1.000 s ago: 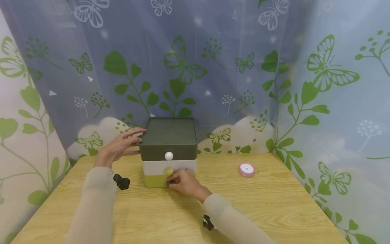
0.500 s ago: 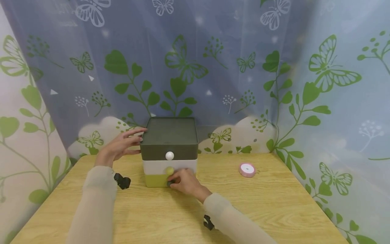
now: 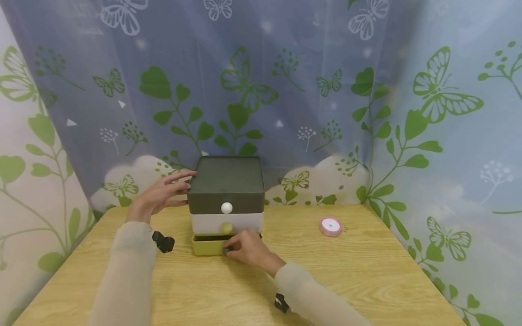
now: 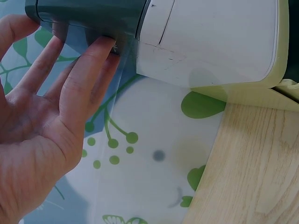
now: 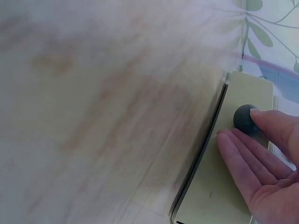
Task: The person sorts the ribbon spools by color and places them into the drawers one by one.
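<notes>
A small three-tier drawer box stands on the table, dark green on top, white in the middle and yellow-green at the bottom. Its bottom drawer is slid out a little, with a dark gap above its front. My right hand pinches that drawer's round dark knob between thumb and fingers. Fairly straight fingers of my left hand touch the left side of the dark top tier. A white knob and a yellow-green knob mark the upper two drawers, both pushed in.
A pink-rimmed white ribbon spool lies on the wooden table to the right. Behind the box hangs a blue curtain with butterfly and leaf prints. Similar patterned cloth flanks both sides.
The bottom drawer has come forward out of the box by a small amount, the right hand moving with its knob. The left hand stays against the box's side.
</notes>
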Available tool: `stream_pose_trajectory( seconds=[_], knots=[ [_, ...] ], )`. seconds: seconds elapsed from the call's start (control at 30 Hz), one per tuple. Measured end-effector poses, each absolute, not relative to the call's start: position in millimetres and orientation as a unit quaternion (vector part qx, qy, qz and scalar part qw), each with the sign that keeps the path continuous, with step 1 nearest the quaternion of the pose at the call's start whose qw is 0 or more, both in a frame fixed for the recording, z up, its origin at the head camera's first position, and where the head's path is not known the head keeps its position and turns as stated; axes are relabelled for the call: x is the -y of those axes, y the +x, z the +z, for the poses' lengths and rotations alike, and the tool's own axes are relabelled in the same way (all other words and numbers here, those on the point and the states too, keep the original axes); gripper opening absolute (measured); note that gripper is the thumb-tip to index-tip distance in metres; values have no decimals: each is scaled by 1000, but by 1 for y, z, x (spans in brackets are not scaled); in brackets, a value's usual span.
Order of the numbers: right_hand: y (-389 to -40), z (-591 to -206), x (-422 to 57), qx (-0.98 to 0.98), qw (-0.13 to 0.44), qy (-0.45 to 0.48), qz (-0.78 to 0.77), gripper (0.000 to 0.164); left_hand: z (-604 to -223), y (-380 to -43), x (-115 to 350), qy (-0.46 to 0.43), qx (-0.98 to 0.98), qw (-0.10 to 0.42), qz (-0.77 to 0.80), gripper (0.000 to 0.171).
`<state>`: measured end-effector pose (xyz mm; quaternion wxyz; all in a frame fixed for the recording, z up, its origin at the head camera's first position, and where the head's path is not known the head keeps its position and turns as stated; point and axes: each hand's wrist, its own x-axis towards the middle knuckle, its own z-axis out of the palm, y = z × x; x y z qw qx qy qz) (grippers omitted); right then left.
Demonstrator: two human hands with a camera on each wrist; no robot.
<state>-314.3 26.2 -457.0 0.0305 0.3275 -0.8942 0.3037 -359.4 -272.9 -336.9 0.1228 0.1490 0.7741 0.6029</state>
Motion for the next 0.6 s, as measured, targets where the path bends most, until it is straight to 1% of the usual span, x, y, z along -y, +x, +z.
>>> stream_pose_trajectory(
  seconds=[0.37, 0.6],
  knots=[
    [-301, -457, -31, 889, 11, 323, 324, 17, -337, -360, 273, 148, -774, 121, 604, 62],
    [-292, -454, -33, 888, 17, 326, 325, 16, -337, -360, 273, 151, -775, 121, 601, 62]
  ],
)
